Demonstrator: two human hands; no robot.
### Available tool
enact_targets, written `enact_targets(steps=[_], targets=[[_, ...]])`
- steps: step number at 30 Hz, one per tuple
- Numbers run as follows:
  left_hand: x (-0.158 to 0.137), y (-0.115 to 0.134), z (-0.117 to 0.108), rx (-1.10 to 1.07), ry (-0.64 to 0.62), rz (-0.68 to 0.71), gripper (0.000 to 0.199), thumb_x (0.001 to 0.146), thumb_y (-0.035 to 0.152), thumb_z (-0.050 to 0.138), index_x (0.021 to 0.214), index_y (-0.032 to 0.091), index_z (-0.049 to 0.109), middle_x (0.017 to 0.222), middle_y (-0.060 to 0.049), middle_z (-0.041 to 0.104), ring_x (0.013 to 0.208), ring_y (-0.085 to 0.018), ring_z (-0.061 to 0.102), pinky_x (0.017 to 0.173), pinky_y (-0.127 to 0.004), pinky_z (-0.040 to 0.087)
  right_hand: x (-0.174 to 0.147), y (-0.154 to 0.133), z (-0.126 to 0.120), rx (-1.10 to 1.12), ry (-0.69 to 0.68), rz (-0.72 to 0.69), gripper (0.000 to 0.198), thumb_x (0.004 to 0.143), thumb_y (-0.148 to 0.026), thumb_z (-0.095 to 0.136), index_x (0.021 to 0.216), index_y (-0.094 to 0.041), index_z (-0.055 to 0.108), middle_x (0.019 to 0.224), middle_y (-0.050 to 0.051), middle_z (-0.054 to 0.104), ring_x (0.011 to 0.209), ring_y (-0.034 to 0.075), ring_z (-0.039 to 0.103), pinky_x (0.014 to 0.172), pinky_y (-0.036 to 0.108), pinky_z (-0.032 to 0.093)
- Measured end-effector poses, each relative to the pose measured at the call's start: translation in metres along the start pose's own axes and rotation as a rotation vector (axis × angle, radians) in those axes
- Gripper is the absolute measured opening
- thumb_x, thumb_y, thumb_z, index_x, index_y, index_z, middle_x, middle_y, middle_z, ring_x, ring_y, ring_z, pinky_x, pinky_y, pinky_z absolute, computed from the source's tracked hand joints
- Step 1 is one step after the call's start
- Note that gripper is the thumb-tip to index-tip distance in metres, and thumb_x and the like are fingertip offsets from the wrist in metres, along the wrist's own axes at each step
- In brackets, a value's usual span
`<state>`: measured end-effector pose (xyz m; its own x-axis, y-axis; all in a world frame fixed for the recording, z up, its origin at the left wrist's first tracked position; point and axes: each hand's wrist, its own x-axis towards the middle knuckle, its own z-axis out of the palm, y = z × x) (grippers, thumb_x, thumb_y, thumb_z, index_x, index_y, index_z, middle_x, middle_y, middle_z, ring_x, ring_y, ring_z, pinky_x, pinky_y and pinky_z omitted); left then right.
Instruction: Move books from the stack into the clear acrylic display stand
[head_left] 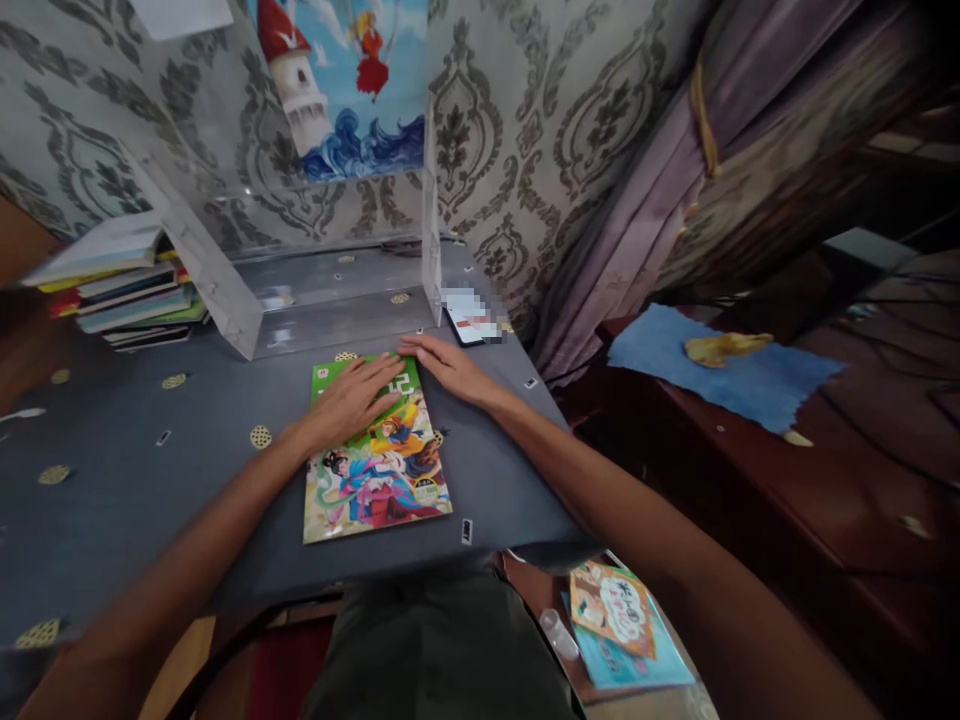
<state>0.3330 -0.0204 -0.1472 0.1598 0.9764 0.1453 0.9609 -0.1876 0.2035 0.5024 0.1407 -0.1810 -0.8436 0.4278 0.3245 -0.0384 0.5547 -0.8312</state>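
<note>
The book (375, 490) is a glossy one, green across the top with white lettering, then a busy cartoon crowd in pink, blue and yellow below. It's lying face up on the grey tablecloth (499, 485), right under the left hand (360, 395), which covers a good chunk of the title. That hand is laid flat, palm down, fingers stretched out and slightly spread, so more resting than gripping. The right hand (450, 368) is by the top right corner, fingers long and close together, not clamped on anything; can't tell if the tips actually touch the cover. Both arms reach forward. Just beyond the hands there's a clear stand (202, 265) kinda blocking the way to the wall. Past the right hand is a phone (472, 318), partly pixelated, and off to the left of the left hand sits a messy book stack (135, 290).
</note>
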Motion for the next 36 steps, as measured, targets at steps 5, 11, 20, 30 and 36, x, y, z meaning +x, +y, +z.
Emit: enact_targets(steps=[5,11,20,30,36], targets=[[0.01,0.005,0.002,0.023,-0.004,0.036,0.051,0.106,0.045,0.032,0.143,0.015,0.052,0.153,-0.013,0.051,0.146,-0.024,0.042,0.122,-0.052,0.029,0.001,0.003,0.001,-0.063,-0.01,-0.058,0.041,0.102,-0.028,0.039,0.139,-0.019,0.055,0.133,0.01,0.068,0.125,0.021,0.062,0.111,0.045,0.045],[0.003,0.015,-0.002,-0.04,0.019,0.128,0.044,0.104,0.039,0.037,0.135,0.019,0.062,0.144,-0.011,0.06,0.141,-0.026,0.049,0.117,-0.056,0.035,0.0,0.003,0.001,-0.081,-0.029,-0.084,0.041,0.098,-0.02,0.042,0.136,-0.015,0.055,0.134,0.013,0.067,0.127,0.021,0.062,0.11,0.043,0.047],[-0.013,0.034,-0.002,-0.092,0.015,0.247,0.039,0.104,0.036,0.042,0.131,0.019,0.065,0.141,-0.011,0.063,0.137,-0.026,0.053,0.117,-0.057,0.036,-0.007,-0.006,-0.001,-0.131,-0.059,-0.094,0.042,0.096,-0.029,0.052,0.137,-0.018,0.055,0.141,0.012,0.063,0.129,0.024,0.06,0.111,0.047,0.046],[-0.044,0.068,-0.009,-0.112,-0.031,0.378,0.038,0.105,0.035,0.043,0.136,0.021,0.061,0.146,-0.006,0.059,0.143,-0.024,0.046,0.12,-0.053,0.035,-0.009,-0.006,0.001,-0.213,-0.065,-0.114,0.047,0.096,-0.035,0.056,0.14,-0.017,0.054,0.141,0.013,0.062,0.13,0.025,0.058,0.112,0.047,0.045],[-0.056,0.08,-0.012,-0.169,-0.092,0.416,0.034,0.104,0.034,0.047,0.133,0.027,0.063,0.145,-0.004,0.06,0.145,-0.023,0.044,0.126,-0.059,0.017,-0.01,-0.004,0.005,-0.32,-0.049,-0.124,0.045,0.098,-0.031,0.052,0.14,-0.016,0.053,0.142,0.013,0.061,0.13,0.027,0.058,0.112,0.05,0.044]])
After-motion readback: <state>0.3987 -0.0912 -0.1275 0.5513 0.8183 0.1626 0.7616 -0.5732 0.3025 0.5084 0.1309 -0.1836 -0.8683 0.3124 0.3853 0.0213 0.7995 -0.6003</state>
